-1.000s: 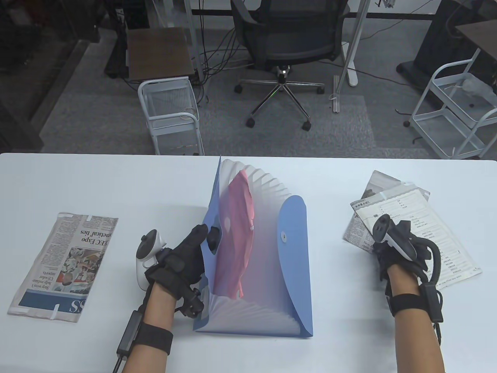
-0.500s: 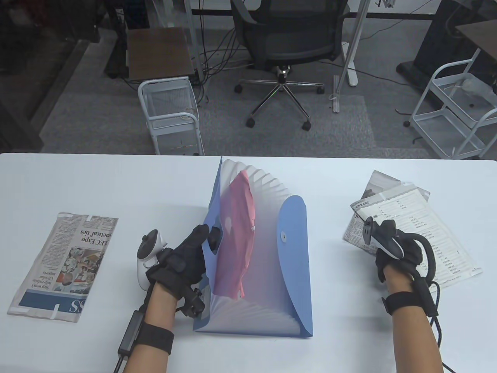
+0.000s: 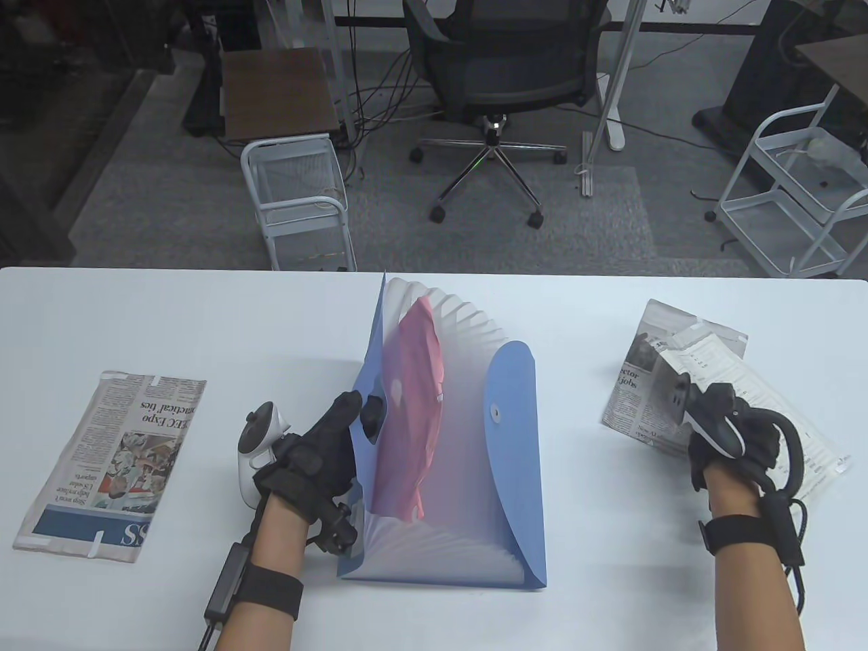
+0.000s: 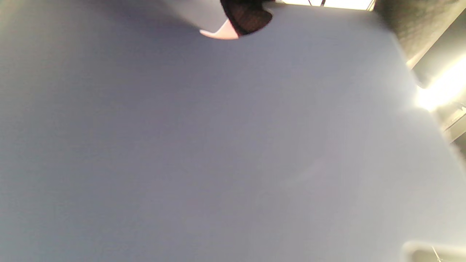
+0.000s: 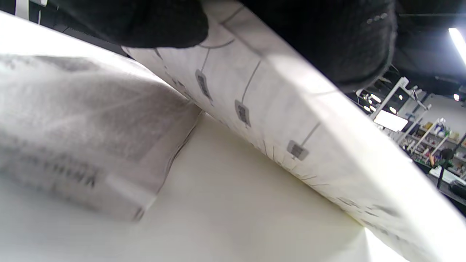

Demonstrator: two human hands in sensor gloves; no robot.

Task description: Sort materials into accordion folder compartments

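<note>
A blue accordion folder stands fanned open at the table's middle, with a pink sheet in one of its left compartments. My left hand holds the folder's left cover open; that cover fills the left wrist view. My right hand grips a white printed sheet and lifts its near edge off a folded newspaper at the right. In the right wrist view the sheet is tilted above the newspaper, with my fingers on it.
Another folded newspaper lies at the table's left. The white table ends at its far edge, beyond which stand an office chair and two white wire carts.
My right hand closed on the printed sheet and pulled it right and up, uncovering more of the newspaper under it. My left hand and the folder stayed still.
</note>
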